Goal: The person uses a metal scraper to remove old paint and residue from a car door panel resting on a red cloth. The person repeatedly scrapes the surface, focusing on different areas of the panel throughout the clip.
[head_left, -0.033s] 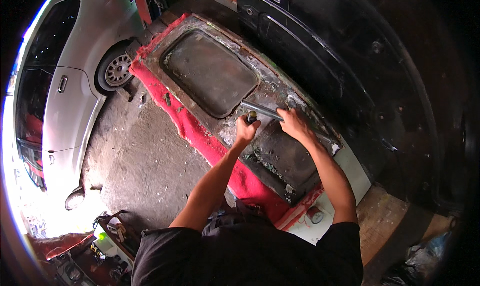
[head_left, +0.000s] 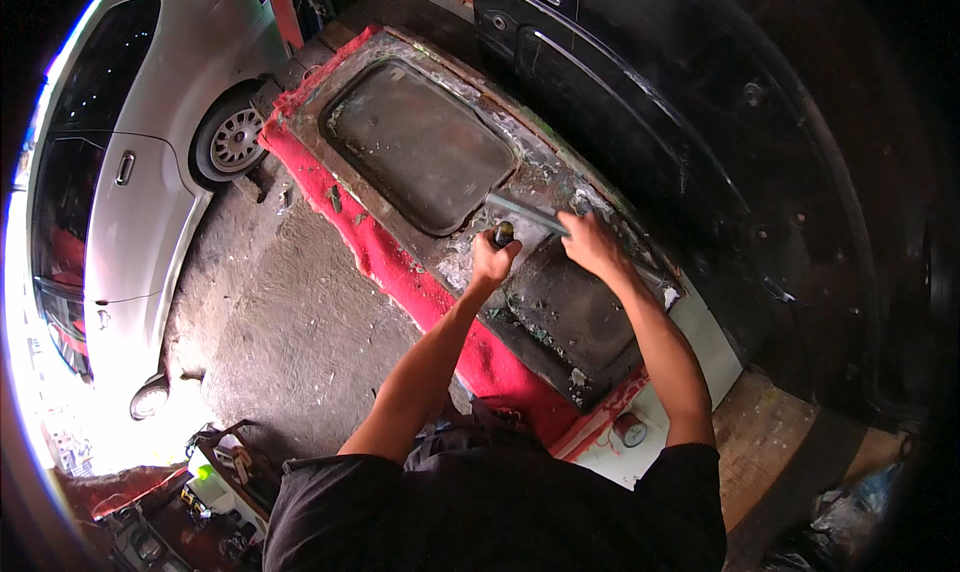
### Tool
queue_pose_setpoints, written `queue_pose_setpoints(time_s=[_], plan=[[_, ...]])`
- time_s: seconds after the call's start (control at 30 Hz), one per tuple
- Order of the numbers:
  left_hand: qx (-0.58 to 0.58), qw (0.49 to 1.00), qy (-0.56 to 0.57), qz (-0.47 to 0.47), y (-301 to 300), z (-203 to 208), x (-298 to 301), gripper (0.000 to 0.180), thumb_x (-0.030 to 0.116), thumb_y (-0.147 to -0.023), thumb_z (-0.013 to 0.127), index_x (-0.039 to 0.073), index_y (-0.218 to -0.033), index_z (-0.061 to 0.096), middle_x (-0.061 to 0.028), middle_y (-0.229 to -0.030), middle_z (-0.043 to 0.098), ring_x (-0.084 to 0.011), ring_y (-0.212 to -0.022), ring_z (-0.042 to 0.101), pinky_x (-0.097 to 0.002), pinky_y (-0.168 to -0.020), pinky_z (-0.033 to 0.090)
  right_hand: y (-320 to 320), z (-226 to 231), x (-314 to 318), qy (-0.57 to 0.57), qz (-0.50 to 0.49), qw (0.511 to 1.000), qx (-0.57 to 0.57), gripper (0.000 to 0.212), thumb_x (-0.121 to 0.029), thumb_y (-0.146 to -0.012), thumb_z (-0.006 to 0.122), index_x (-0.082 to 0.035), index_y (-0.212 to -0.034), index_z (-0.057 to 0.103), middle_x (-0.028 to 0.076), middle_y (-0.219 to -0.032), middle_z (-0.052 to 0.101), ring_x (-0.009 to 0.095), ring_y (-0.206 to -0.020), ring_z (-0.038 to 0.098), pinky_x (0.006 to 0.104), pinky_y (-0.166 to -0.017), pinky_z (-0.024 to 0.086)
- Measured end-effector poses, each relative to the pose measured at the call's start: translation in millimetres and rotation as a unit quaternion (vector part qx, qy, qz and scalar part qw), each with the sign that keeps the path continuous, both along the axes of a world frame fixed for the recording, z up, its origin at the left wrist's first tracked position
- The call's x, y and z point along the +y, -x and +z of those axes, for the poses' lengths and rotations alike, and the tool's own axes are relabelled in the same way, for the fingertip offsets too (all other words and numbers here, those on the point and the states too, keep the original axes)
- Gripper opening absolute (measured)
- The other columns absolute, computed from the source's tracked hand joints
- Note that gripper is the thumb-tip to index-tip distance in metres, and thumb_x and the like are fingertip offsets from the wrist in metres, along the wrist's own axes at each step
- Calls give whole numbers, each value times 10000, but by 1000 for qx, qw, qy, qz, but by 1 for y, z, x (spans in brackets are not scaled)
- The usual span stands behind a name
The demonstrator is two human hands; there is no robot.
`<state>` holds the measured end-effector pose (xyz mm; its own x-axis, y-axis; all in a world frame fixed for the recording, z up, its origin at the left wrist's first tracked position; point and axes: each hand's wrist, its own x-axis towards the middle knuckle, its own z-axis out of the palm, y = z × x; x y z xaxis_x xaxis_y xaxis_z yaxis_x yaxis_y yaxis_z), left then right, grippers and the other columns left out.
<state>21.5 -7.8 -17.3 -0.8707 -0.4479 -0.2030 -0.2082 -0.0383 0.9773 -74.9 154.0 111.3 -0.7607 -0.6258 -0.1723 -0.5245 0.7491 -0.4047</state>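
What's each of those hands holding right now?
Left hand: closed around a dark handle.
Right hand: closed around a long grey bar.

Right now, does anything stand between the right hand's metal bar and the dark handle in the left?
Nothing visible stands between the metal bar in the right hand and the dark handle in the left hand; depth gap unclear.

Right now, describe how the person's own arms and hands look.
The left sleeve and right sleeve are short and black, without visible markings. The left hand and right hand are ungloved, with no watch or cable visible at either wrist.
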Motion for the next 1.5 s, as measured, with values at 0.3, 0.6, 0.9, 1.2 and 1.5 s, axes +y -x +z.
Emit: queue_pose_setpoints(time_s=[0.3,0.6,0.9,1.2,1.5], plan=[[5,998,-61,3,0,6,1,189,93,-688,601,62,-566,461,21,-521,452,-86,-454,406,-299,-418,312,0,-8,0,-40,28,999,-15,213,-169,-804,679,-25,-923,575,239,-814,640,431,-812,634,506,-660,502],[-22,983,-173,55,-4,10,-2,163,88,-695,602,59,-591,480,27,-527,466,-83,-443,407,-288,-407,313,12,-18,7,186,-172,967,18,202,-131,-791,661,-1,-918,572,220,-780,606,419,-793,618,466,-659,481],[32,972,-232,-33,-1,21,-40,78,30,-740,662,28,-776,593,-26,-628,560,-119,-516,506,-281,-491,410,-9,-35,17,165,-153,974,-33,175,-139,-791,643,2,-846,556,202,-681,569,408,-682,605,457,-587,454],[51,949,-286,-120,-4,31,-59,156,66,-861,677,43,-761,559,-28,-625,546,-130,-507,511,-285,-475,399,-14,-31,16,134,-140,979,-69,213,-180,-785,659,2,-844,567,199,-709,607,393,-702,627,454,-601,474],[24,933,-359,26,-5,31,-47,302,56,-864,645,88,-649,436,12,-514,422,-87,-381,335,-276,-370,239,-21,-47,9,172,-102,976,-90,291,-157,-784,678,4,-1012,596,217,-808,624,380,-774,634,435,-658,490]])
